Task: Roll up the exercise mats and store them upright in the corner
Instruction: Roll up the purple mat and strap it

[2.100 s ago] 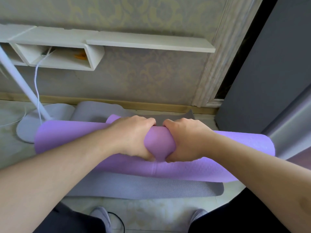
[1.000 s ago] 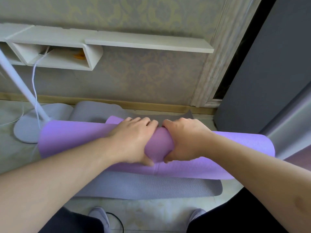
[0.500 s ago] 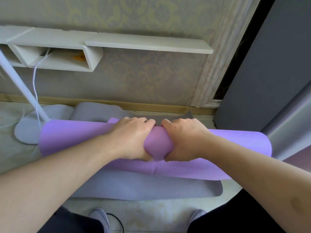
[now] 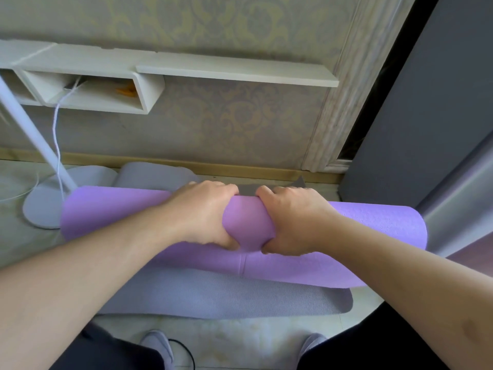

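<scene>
Both hands grip the middle of a purple mat roll on the floor.

The left hand (image 4: 202, 212) and the right hand (image 4: 296, 220) are closed around the purple mat (image 4: 106, 209), side by side and nearly touching – fingers over the top, thumbs pressed in at the near side. The roll lies across the view, parallel to the wall, and its unrolled part reaches toward the person. It rests on a flat grey mat (image 4: 213, 297), whose far end is bunched beside the baseboard. At the left end of the roll stands a white lamp base (image 4: 42, 209) – the roll touches or overlaps it. A white shelf (image 4: 234, 70) hangs on the wall above.
</scene>
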Available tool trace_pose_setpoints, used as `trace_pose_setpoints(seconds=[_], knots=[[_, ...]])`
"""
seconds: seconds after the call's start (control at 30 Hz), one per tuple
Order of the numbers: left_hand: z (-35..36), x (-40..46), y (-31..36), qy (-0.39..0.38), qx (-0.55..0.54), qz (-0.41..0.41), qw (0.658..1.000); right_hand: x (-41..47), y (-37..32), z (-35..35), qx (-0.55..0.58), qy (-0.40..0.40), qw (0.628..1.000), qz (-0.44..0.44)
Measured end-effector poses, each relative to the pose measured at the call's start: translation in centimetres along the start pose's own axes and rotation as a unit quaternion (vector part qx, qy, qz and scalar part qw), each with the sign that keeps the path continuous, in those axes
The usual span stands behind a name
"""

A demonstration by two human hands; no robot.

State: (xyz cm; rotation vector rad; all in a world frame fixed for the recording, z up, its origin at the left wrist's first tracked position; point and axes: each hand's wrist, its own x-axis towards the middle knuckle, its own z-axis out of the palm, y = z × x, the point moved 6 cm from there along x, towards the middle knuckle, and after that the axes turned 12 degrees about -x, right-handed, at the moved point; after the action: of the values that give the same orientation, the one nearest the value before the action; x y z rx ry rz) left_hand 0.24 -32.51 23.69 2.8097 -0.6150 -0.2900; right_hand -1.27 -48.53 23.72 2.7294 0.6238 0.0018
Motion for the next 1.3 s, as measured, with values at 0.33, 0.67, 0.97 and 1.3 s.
trace_pose_setpoints(seconds=[0.33,0.67,0.97,1.3], knots=[[0.0,0.6,0.2,0.004,0.03,0.018,0.999,-0.1,0.4,0.0,0.033,-0.036,0.999,0.005],[0.7,0.3,0.6,0.023,0.096,0.046,0.994,-0.1,1.3,-0.6,0.057,-0.063,0.996,0.032],[-0.7,0.5,0.1,0.004,-0.003,0.005,1.0,-0.2,1.0,-0.3,0.015,-0.04,0.999,0.008],[0.4,0.5,0.8,0.016,0.066,0.04,0.997,-0.1,1.2,-0.8,0.023,-0.045,0.999,0.015]])
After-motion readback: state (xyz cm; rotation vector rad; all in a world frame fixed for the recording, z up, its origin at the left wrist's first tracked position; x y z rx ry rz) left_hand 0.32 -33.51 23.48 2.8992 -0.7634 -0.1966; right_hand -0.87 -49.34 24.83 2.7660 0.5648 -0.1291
